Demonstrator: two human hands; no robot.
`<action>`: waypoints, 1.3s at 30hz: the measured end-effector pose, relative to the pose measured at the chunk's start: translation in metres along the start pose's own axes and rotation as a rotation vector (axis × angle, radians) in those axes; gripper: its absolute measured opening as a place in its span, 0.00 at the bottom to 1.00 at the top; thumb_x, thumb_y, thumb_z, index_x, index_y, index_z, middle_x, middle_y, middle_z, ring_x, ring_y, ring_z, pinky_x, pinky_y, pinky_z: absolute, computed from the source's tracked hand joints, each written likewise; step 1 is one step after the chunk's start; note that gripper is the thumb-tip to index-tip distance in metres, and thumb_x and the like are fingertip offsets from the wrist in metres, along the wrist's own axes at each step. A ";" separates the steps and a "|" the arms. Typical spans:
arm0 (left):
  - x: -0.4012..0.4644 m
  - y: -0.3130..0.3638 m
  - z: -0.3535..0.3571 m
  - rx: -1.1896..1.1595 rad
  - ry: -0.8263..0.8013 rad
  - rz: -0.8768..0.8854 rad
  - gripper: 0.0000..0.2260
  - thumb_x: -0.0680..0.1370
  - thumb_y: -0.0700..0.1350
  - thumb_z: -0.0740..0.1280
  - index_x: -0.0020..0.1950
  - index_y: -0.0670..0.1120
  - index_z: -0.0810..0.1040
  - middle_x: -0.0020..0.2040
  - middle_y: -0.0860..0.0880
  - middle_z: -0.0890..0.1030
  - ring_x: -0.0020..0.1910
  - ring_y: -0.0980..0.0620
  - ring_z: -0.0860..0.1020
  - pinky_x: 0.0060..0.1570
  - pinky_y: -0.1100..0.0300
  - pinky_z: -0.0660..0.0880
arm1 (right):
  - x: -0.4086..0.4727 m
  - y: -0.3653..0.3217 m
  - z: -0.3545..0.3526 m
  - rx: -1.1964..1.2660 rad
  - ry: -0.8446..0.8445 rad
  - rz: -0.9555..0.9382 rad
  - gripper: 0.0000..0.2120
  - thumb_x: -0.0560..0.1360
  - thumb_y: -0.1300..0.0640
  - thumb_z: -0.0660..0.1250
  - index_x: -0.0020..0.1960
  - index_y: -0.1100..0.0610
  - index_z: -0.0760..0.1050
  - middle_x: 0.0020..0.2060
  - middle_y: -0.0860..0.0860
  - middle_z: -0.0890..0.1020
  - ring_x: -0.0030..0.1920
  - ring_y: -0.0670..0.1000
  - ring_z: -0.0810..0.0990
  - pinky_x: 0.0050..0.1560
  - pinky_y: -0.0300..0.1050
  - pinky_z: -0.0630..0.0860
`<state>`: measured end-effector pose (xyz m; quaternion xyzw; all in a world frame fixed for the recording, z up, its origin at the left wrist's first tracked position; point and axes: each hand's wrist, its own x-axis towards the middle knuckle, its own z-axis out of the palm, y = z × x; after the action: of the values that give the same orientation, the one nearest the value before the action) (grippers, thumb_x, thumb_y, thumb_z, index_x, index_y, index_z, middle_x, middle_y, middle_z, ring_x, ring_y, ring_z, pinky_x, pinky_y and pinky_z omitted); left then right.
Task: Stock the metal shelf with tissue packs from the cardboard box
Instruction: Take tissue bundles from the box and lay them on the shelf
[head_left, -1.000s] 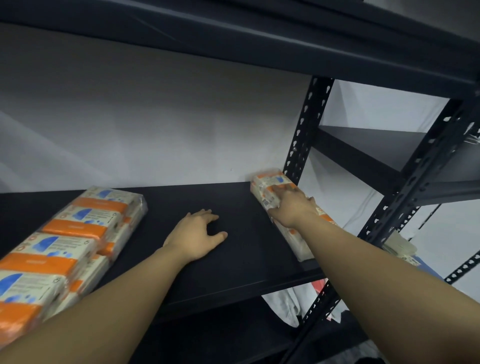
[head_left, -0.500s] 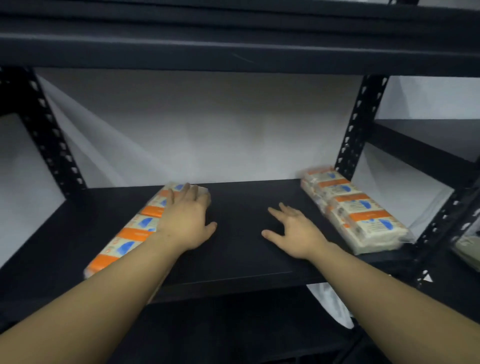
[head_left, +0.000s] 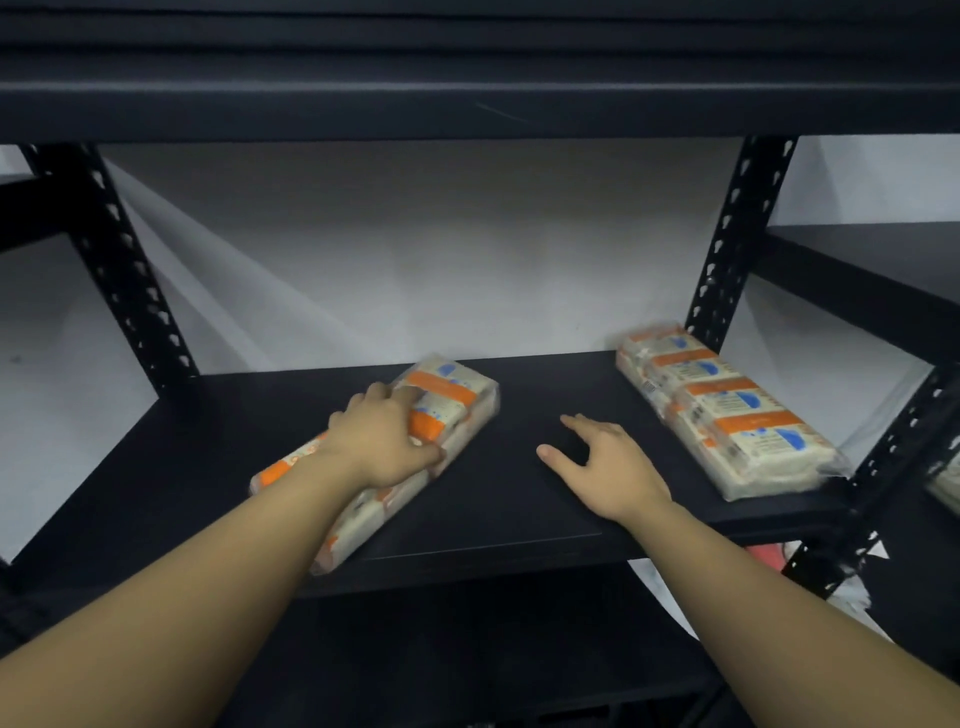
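While under left hand (head_left: 384, 441), tissue pack (head_left: 447, 410) lies

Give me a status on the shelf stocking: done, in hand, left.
Done: one tissue pack lies flat at the shelf's right end. In hand: the left hand rests on a second pack, which lies askew; the right hand lies open on the bare board. Left: straighten it and fill the gap between. The box is out of view.

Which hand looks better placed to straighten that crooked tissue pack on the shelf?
Left. The left hand already rests on the crooked tissue pack, while the right hand lies flat on the bare shelf, beside it.
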<state>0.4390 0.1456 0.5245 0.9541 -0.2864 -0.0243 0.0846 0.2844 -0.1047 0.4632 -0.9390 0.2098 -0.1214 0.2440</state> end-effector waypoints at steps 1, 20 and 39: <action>0.003 0.007 0.001 -0.017 -0.018 0.069 0.42 0.69 0.68 0.71 0.80 0.59 0.62 0.74 0.46 0.68 0.70 0.41 0.71 0.68 0.42 0.71 | -0.001 0.000 -0.001 0.055 0.030 0.008 0.39 0.75 0.27 0.63 0.81 0.44 0.64 0.80 0.46 0.67 0.80 0.48 0.60 0.77 0.52 0.64; -0.020 -0.004 0.005 0.058 -0.050 0.283 0.52 0.63 0.78 0.69 0.82 0.64 0.53 0.82 0.45 0.62 0.80 0.42 0.60 0.78 0.39 0.57 | -0.012 -0.002 -0.003 0.235 0.155 -0.142 0.49 0.62 0.34 0.81 0.79 0.45 0.67 0.74 0.47 0.68 0.66 0.44 0.70 0.68 0.50 0.72; -0.036 -0.003 0.012 -0.005 0.030 0.350 0.42 0.72 0.64 0.75 0.81 0.59 0.60 0.83 0.48 0.61 0.83 0.45 0.57 0.81 0.38 0.49 | 0.008 -0.033 -0.029 -0.274 -0.058 -0.508 0.50 0.66 0.29 0.74 0.82 0.44 0.61 0.82 0.45 0.59 0.82 0.47 0.54 0.82 0.56 0.48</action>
<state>0.4093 0.1662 0.5122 0.8896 -0.4469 0.0043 0.0944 0.2930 -0.0941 0.5062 -0.9887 -0.0244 -0.1224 0.0827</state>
